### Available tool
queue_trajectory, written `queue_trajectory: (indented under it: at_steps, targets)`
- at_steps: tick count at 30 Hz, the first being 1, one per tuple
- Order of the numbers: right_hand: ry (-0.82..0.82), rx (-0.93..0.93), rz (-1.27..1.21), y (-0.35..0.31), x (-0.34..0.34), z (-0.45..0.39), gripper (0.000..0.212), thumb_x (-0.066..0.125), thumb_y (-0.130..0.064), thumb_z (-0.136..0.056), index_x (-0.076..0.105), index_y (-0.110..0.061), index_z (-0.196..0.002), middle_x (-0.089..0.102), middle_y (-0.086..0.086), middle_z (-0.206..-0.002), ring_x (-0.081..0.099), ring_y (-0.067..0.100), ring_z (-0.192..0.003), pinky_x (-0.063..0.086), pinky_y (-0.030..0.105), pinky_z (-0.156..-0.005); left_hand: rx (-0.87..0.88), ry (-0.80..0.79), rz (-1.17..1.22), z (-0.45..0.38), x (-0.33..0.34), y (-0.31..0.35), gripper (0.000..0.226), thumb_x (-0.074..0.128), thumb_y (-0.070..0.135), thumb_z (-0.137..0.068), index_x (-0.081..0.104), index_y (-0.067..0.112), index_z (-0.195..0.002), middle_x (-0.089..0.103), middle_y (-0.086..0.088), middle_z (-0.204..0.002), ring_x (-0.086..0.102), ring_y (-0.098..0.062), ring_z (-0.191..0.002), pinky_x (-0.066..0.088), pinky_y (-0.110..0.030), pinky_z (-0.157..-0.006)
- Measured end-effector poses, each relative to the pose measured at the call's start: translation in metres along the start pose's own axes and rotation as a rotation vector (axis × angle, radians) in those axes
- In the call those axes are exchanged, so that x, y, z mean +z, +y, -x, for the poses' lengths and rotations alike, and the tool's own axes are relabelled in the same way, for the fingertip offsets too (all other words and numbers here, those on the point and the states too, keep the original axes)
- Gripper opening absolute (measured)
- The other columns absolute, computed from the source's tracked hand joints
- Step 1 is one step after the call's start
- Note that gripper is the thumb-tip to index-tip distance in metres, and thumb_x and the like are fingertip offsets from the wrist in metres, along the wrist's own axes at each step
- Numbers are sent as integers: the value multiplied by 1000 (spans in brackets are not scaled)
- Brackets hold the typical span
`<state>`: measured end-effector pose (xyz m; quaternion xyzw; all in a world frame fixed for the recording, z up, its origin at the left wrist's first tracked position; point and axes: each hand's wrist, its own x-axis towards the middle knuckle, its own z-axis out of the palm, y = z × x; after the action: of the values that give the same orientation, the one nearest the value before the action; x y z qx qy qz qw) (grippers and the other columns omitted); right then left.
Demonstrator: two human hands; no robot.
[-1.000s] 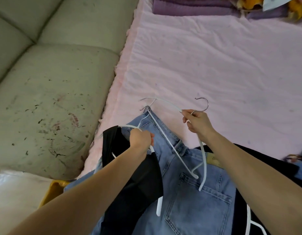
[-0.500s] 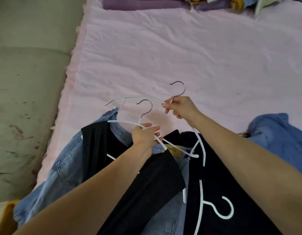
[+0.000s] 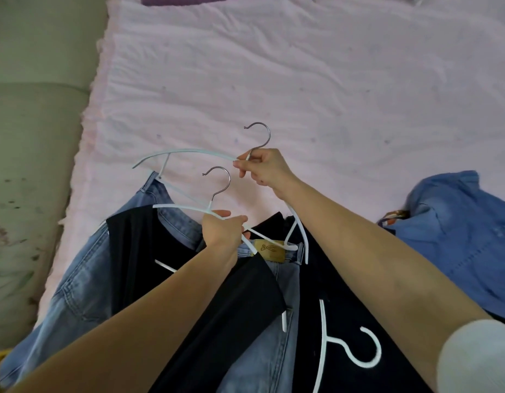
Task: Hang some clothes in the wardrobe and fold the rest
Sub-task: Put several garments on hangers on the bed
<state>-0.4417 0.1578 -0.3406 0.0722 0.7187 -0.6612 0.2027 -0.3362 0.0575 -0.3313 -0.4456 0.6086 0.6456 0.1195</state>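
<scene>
The pink bed sheet (image 3: 302,80) now fills most of the view, the grey-green cushion (image 3: 24,165) having slid to the left edge. A blue denim garment (image 3: 467,236) shows at right, absent a second ago. The jeans (image 3: 83,279) and black garment (image 3: 137,256) lie near. The two white hangers are now pulled apart: the right hand (image 3: 264,170) pinches the far hanger (image 3: 188,152) at its neck, and the left hand (image 3: 224,229) grips the near hanger (image 3: 183,207). Untangled, either seems ready for a garment.
</scene>
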Motion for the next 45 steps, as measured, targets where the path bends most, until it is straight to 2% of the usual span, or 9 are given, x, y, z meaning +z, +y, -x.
queue_trajectory:
  at_steps: [15,20,24,27,30,35,38,41,45]
  targets:
    - [-55,39,-60,33,-32,7,6,69,-12,-86,64,-9,-84,61,8,-65,24,11,-40,14,22,-42,-50,-50,42,2,16,-3,32,64,-11,-82,43,7,-101,53,-13,-81,50,-18,-62,53,-29,-53]
    - [-121,26,-36,27,-33,16,1,64,-9,-89,63,-8,-90,57,6,-64,28,9,-39,18,20,-41,-66,-56,153,0,19,3,15,56,6,-94,52,5,-108,69,-8,-85,57,-18,-68,53,-28,-56]
    - [-212,57,337,35,-51,42,27,61,-2,-85,66,-13,-109,64,5,-75,45,12,-50,41,23,-51,-129,-63,274,-6,26,25,15,57,13,-94,61,4,-106,70,-9,-96,56,-16,-62,44,-21,-42]
    - [-199,48,410,58,-66,70,41,57,-1,-86,59,-21,-121,65,5,-80,58,17,-66,53,28,-68,-171,-58,279,-7,36,31,8,62,9,-90,60,3,-84,67,-11,-96,57,-16,-59,40,-19,-38]
    - [-161,5,454,70,-72,85,52,56,-3,-88,50,-31,-131,65,5,-87,60,21,-84,49,28,-83,-184,-114,198,-1,49,20,15,63,8,-89,58,8,-75,65,-7,-88,55,-14,-57,40,-23,-46]
    - [-239,-61,479,67,-71,93,67,55,-7,-84,39,-42,-139,60,9,-89,52,13,-75,46,27,-73,-208,-208,148,3,67,12,17,68,8,-85,59,8,-70,40,-2,-58,30,-7,-26,25,-12,-32]
    - [-212,34,617,69,-79,105,58,59,-11,-82,45,-37,-132,62,3,-89,58,17,-77,51,30,-75,-208,-246,131,-3,69,12,14,67,1,-84,61,10,-74,39,-2,-62,28,-6,-27,21,-14,-30]
    - [-155,231,791,70,-79,123,20,65,-26,-84,59,-16,-100,64,3,-85,63,23,-80,52,36,-74,-185,-274,76,-6,59,9,10,67,3,-85,63,12,-81,46,-1,-69,29,-4,-32,18,-15,-32]
    - [-212,610,777,60,-67,131,37,51,-42,-93,57,-5,-90,63,15,-82,65,31,-71,59,37,-72,-134,-293,65,-2,44,1,8,65,8,-89,63,16,-91,53,-2,-79,30,-3,-32,20,-14,-30]
